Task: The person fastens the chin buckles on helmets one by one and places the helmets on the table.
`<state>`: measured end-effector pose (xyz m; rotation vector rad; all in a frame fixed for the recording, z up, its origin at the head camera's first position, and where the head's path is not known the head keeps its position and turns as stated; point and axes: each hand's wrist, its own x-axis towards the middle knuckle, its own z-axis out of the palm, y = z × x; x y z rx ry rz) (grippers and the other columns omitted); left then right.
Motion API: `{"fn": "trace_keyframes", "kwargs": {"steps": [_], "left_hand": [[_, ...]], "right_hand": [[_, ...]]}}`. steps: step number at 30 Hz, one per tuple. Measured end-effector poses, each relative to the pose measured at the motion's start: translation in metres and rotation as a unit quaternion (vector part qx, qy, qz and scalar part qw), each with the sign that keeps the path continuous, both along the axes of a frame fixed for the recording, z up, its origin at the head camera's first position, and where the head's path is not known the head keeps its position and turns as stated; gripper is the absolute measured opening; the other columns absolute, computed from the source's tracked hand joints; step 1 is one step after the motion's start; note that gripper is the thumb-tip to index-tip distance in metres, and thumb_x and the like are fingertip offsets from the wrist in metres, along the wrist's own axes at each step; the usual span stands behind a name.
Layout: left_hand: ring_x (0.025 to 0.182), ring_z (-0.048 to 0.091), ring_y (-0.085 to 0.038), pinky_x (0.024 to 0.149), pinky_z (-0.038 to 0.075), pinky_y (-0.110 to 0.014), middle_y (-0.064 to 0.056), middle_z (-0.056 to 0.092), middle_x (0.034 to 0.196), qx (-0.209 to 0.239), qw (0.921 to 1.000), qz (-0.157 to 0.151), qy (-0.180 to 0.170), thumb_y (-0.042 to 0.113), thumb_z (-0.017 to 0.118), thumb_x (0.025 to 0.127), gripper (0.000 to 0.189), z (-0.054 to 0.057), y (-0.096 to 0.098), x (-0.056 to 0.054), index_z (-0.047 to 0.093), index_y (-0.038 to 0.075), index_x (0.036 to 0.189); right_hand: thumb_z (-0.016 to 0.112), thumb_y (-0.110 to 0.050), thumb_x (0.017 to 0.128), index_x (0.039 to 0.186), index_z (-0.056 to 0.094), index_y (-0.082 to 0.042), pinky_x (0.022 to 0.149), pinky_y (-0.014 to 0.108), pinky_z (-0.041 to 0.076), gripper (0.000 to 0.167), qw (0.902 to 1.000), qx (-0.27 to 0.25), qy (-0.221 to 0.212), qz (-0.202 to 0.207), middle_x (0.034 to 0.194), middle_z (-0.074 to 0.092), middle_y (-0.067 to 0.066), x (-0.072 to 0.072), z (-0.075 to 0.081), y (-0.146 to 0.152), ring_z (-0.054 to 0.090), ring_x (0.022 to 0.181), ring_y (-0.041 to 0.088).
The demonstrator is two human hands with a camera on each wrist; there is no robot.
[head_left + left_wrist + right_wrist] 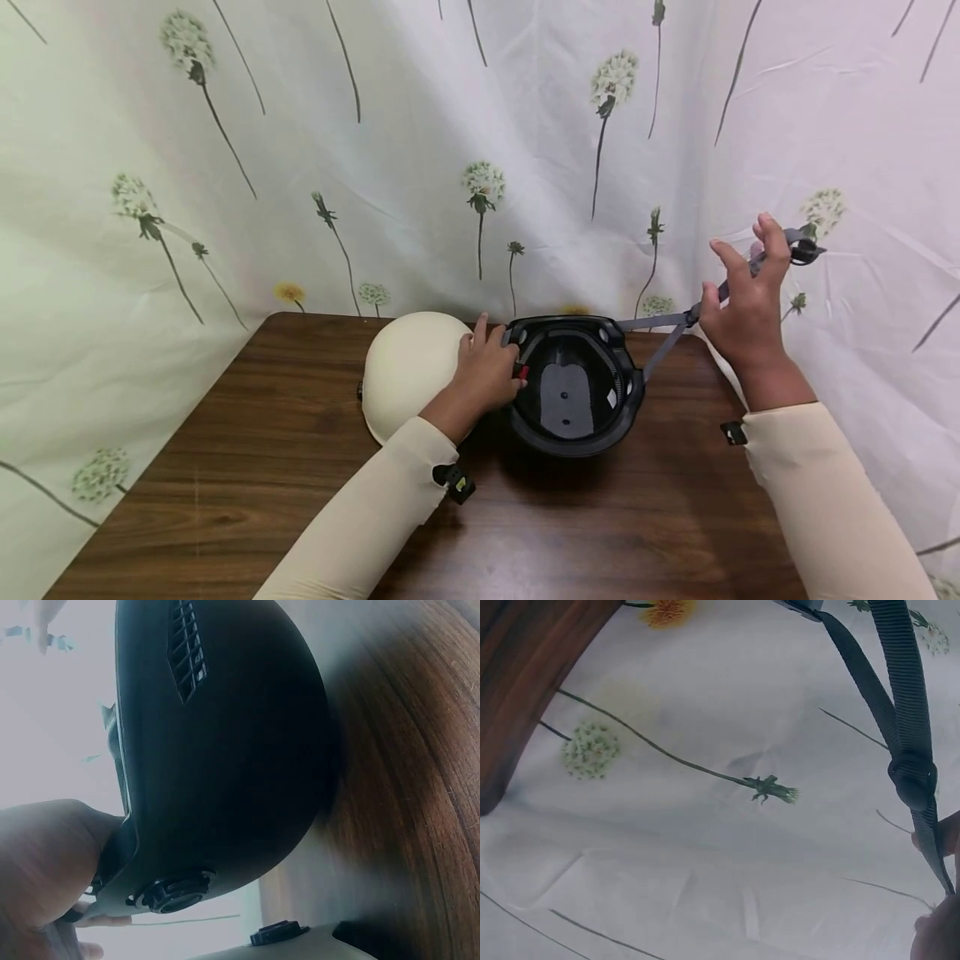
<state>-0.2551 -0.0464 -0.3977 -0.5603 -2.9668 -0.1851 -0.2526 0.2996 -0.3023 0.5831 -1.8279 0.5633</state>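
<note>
The left hand (pixel 483 367) grips the black helmet (pixel 232 765) while the right hand (pixel 750 312) pinches its chin strap (pixel 906 682), likely straightening it, next needing steady tension.

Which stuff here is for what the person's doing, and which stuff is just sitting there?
Seems part of the job:
- black helmet, gripped at its rim by the left hand
- its grey strap, held up by the right hand

Just there:
- cream helmet, beside the black one
- wooden table
- flowery cloth behind
</note>
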Motion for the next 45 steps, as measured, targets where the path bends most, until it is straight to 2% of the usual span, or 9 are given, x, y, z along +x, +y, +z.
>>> {"fn": "trace_keyframes", "kwargs": {"steps": [6,11,16,22,24,29,36,42,45], "left_hand": [[0.16,0.01,-0.042,0.12,0.027,-0.062,-0.017,0.038,0.164,0.012,0.9999,0.003,-0.001,0.052,0.072,0.098,0.054,-0.001,0.001,0.0,0.068,0.015,0.136],[0.161,0.01,-0.04,0.121,0.026,-0.063,-0.015,0.036,0.167,0.026,0.9996,0.006,-0.01,0.055,0.068,0.098,0.053,-0.001,0.003,0.0,0.068,0.016,0.133],[0.161,0.011,-0.04,0.121,0.026,-0.062,-0.015,0.036,0.167,0.031,0.9994,0.008,-0.013,0.06,0.064,0.099,0.057,0.0,0.003,0.002,0.068,0.016,0.135],[0.161,0.011,-0.039,0.121,0.026,-0.062,-0.014,0.037,0.166,0.04,0.9991,0.005,-0.01,0.063,0.06,0.1,0.061,-0.002,0.003,0.005,0.067,0.014,0.136],[0.161,0.012,-0.039,0.121,0.025,-0.062,-0.014,0.037,0.165,0.046,0.9989,0.003,-0.01,0.063,0.06,0.1,0.061,-0.002,0.004,0.005,0.067,0.014,0.135],[0.161,0.011,-0.038,0.122,0.024,-0.062,-0.014,0.037,0.165,0.046,0.9989,0.005,-0.011,0.064,0.058,0.1,0.061,-0.002,0.006,0.006,0.067,0.015,0.135],[0.161,0.01,-0.038,0.122,0.024,-0.062,-0.014,0.036,0.166,0.046,0.9988,0.002,-0.018,0.065,0.056,0.1,0.063,-0.004,0.009,0.005,0.066,0.015,0.138],[0.161,0.01,-0.037,0.122,0.024,-0.062,-0.014,0.037,0.165,0.052,0.9983,0.007,-0.024,0.065,0.054,0.101,0.066,-0.005,0.009,0.006,0.064,0.015,0.141],[0.161,0.011,-0.037,0.122,0.023,-0.062,-0.013,0.037,0.165,0.052,0.9983,0.015,-0.023,0.065,0.054,0.1,0.065,-0.005,0.01,0.007,0.065,0.016,0.14]], "right_hand": [[0.053,0.017,0.089,0.145,0.055,-0.017,0.1,0.062,0.049,0.065,0.9987,-0.023,0.036,-0.027,0.162,0.019,0.035,0.001,0.0,-0.013,0.018,0.159,0.044],[0.047,0.015,0.093,0.157,0.044,-0.042,0.076,0.068,0.045,0.086,0.9984,-0.023,0.05,-0.013,0.156,0.012,0.049,0.007,0.004,-0.022,0.01,0.159,0.049],[0.056,0.007,0.1,0.154,0.048,-0.037,0.101,0.052,0.051,0.071,0.9965,-0.045,0.066,0.024,0.15,0.01,0.053,0.011,0.013,-0.027,0.021,0.159,0.044],[0.062,-0.006,0.104,0.129,0.059,-0.01,0.112,0.045,0.047,0.025,0.9861,-0.072,0.149,0.016,0.153,0.04,0.024,0.013,0.017,-0.044,0.038,0.15,0.042],[0.06,0.002,0.102,0.127,0.06,-0.012,0.115,0.047,0.044,0.029,0.9838,-0.068,0.164,0.024,0.154,0.042,0.017,0.015,0.019,-0.049,0.036,0.15,0.043],[0.053,0.018,0.097,0.137,0.058,-0.02,0.116,0.055,0.04,0.055,0.9853,-0.043,0.147,0.076,0.161,0.023,0.03,0.022,0.022,-0.056,0.036,0.152,0.043],[0.046,0.021,0.098,0.153,0.051,-0.042,0.115,0.042,0.043,0.084,0.987,-0.012,0.121,0.105,0.161,0.01,0.042,0.033,0.028,-0.06,0.025,0.157,0.045],[0.052,0.019,0.094,0.143,0.062,-0.043,0.121,0.053,0.035,0.079,0.9666,-0.092,0.174,0.165,0.152,-0.004,0.056,0.037,0.042,-0.073,0.032,0.152,0.048],[0.06,0.016,0.091,0.135,0.066,-0.03,0.116,0.054,0.042,0.064,0.9625,-0.124,0.191,0.148,0.152,0.012,0.05,0.039,0.047,-0.079,0.045,0.141,0.047]]}}
